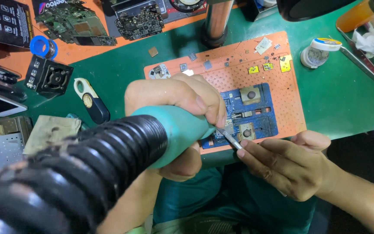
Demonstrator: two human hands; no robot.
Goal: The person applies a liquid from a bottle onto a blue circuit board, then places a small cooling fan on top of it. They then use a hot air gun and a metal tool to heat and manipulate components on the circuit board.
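Blue holder plate (262, 113) with a small circuit board clamped in it, lying on the lower part of an orange perforated work mat (288, 93) on the green bench cover (338, 99). Tweezers (230, 139), pinched closed between thumb and fingers of the right hand (288, 167), reach up-left so that their tips meet the plate's left edge. Left hand (176, 97) wrapped fully around the teal handle of a hot-air tool (176, 132); its nozzle end is hidden behind the fingers, just beside the tweezer tips. The tool's ribbed black hose (66, 173) runs toward the camera and blocks much of the lower left of the view, covering the bench there. The left hand itself screens the plate's left portion. On the mat's upper area: loose metal shields and small yellow parts (267, 67). Beyond the mat: a round solder-paste tin (319, 52) at right, a metal post (215, 24) above, bare circuit boards (72, 24) at upper left, a small black fan unit (48, 78), and a dark blue pry tool (92, 102) near the hose.
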